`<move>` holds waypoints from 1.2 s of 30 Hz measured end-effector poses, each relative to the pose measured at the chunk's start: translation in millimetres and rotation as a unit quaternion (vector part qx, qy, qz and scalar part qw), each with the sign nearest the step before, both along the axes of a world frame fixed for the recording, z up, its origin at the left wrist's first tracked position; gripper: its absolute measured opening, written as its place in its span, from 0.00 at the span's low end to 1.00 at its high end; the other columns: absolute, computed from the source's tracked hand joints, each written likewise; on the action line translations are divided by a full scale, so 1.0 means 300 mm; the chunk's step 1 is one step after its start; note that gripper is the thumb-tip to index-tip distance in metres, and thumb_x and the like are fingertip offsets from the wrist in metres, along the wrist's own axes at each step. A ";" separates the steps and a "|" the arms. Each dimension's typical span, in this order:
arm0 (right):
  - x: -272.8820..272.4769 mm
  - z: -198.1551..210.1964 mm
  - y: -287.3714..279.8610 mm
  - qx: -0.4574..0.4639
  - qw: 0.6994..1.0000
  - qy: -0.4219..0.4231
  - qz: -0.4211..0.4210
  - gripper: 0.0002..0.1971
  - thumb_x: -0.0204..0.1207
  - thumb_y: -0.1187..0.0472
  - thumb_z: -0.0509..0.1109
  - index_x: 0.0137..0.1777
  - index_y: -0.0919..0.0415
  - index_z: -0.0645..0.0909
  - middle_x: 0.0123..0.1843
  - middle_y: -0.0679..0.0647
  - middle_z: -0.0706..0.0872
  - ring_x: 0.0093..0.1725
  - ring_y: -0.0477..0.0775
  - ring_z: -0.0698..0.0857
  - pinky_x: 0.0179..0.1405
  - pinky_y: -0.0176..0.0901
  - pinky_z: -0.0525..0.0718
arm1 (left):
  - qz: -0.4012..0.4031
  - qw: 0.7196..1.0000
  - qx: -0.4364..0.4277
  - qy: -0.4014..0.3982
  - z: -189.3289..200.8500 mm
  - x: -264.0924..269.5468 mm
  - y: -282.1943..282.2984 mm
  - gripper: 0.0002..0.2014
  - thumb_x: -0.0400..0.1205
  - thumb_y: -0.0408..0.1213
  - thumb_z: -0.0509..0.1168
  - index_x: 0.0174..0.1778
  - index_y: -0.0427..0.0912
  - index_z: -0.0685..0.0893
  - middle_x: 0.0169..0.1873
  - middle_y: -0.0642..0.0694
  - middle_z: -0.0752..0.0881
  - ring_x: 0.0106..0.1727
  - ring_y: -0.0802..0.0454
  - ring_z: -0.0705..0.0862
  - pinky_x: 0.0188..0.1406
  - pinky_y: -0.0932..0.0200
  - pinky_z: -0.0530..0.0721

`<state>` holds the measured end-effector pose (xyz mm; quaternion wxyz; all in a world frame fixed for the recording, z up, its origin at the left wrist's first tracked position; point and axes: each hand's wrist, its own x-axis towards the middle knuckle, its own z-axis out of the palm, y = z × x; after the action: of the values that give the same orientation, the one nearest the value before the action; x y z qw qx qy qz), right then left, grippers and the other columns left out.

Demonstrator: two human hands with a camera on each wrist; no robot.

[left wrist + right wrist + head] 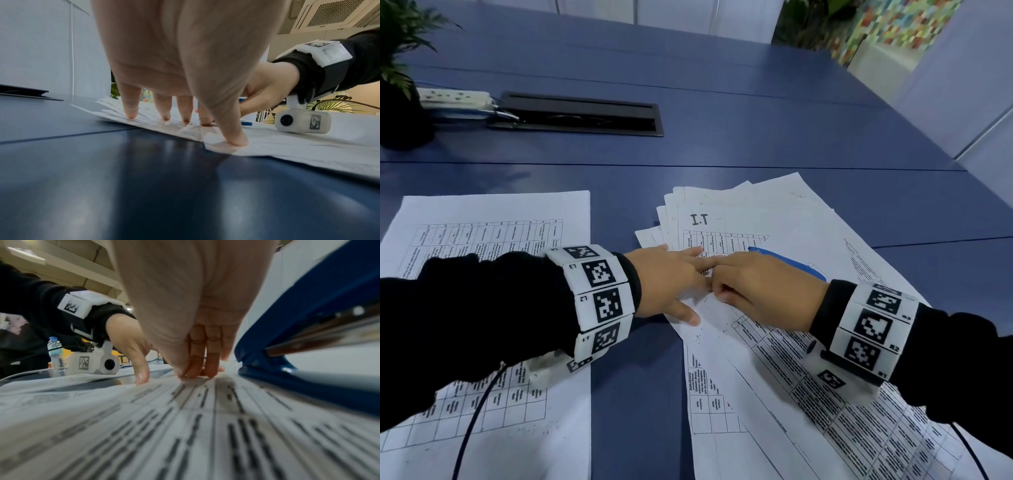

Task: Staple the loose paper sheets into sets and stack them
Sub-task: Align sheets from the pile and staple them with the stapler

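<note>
A fanned pile of loose printed sheets (767, 219) lies on the blue table (722, 137) to the right. My left hand (667, 281) lies flat on its left edge, with the spread fingertips (131, 116) pressing the paper down. My right hand (750, 284) is right beside it, touching it. Its thumb and curled fingertips (195, 374) come together on the top sheet (185, 418) and seem to pinch it. A blue stapler (787, 265) (308, 337) lies on the pile just behind the right hand, half hidden by it. A separate flat sheet or set (493, 236) lies to the left under my left forearm.
A black cable hatch (578, 114) and a white power strip (453, 97) sit at the back left, beside a dark plant pot (400, 113). Small dark specks (700, 339) dot the paper near my hands. Wrist-camera cables trail toward the near edge.
</note>
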<state>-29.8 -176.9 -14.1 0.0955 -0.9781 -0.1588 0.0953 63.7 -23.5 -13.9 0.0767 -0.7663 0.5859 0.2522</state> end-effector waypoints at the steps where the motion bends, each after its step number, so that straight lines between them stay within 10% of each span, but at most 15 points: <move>1: -0.002 0.002 0.006 -0.008 1.000 -0.007 0.006 0.03 0.76 0.71 0.63 0.42 0.67 0.77 0.46 0.56 0.82 0.41 0.56 0.75 0.41 0.47 0.74 | 0.001 1.000 -0.002 0.002 -0.003 0.001 0.000 0.25 0.83 0.56 0.58 0.76 0.57 0.66 0.82 0.63 0.44 0.84 0.54 0.40 0.80 0.38 0.53; 5: 0.006 0.019 0.042 -0.113 0.992 -0.020 0.053 0.10 0.62 0.79 0.69 0.42 0.70 0.78 0.49 0.65 0.84 0.40 0.64 0.84 0.29 0.42 0.70 | 0.014 1.000 -0.018 0.010 -0.011 0.002 0.006 0.25 0.82 0.56 0.59 0.76 0.56 0.68 0.81 0.63 0.50 0.83 0.56 0.41 0.81 0.41 0.53; 8: -0.007 0.024 0.081 -0.206 0.974 -0.058 0.069 0.10 0.50 0.78 0.72 0.33 0.71 0.81 0.32 0.65 0.83 0.21 0.59 0.80 0.15 0.36 0.61 | 0.020 0.999 -0.029 0.019 -0.019 0.003 0.012 0.22 0.82 0.56 0.59 0.70 0.54 0.75 0.81 0.63 0.49 0.83 0.58 0.40 0.81 0.42 0.52; 13: -0.027 0.006 0.087 -0.205 0.977 -0.048 0.037 0.13 0.59 0.77 0.56 0.37 0.69 0.80 0.34 0.62 0.80 0.19 0.57 0.77 0.13 0.37 0.58 | 0.018 0.999 -0.023 0.019 -0.025 0.007 0.009 0.24 0.81 0.57 0.59 0.73 0.57 0.71 0.82 0.63 0.40 0.83 0.58 0.39 0.80 0.42 0.51; 16: -0.025 0.013 0.038 -0.074 0.997 0.004 -0.035 0.05 0.76 0.70 0.63 0.49 0.64 0.78 0.48 0.47 0.76 0.40 0.52 0.77 0.34 0.42 0.70 | 0.002 1.000 -0.011 0.005 -0.020 0.009 0.003 0.30 0.82 0.57 0.58 0.80 0.62 0.57 0.82 0.62 0.39 0.83 0.55 0.40 0.80 0.39 0.53; 22: -0.016 0.004 -0.002 0.097 0.989 0.013 -0.112 0.03 0.75 0.62 0.72 0.45 0.57 0.86 0.34 0.35 0.76 0.33 0.34 0.75 0.38 0.22 0.71 | -0.009 1.000 -0.002 -0.008 -0.017 0.009 0.003 0.33 0.82 0.58 0.56 0.81 0.63 0.48 0.82 0.60 0.36 0.83 0.52 0.40 0.80 0.37 0.54; 36: 0.005 0.008 0.015 0.028 0.998 0.036 -0.030 0.05 0.79 0.65 0.62 0.43 0.61 0.78 0.44 0.43 0.77 0.44 0.50 0.77 0.43 0.41 0.75 | -0.006 1.000 -0.011 0.009 -0.009 0.004 0.011 0.27 0.83 0.56 0.57 0.79 0.59 0.61 0.82 0.63 0.42 0.83 0.53 0.40 0.80 0.38 0.54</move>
<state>-28.4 -172.3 -11.8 0.1310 -0.9753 -0.1282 0.1235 64.8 -20.2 -16.6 0.0650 -0.7611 0.5940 0.2522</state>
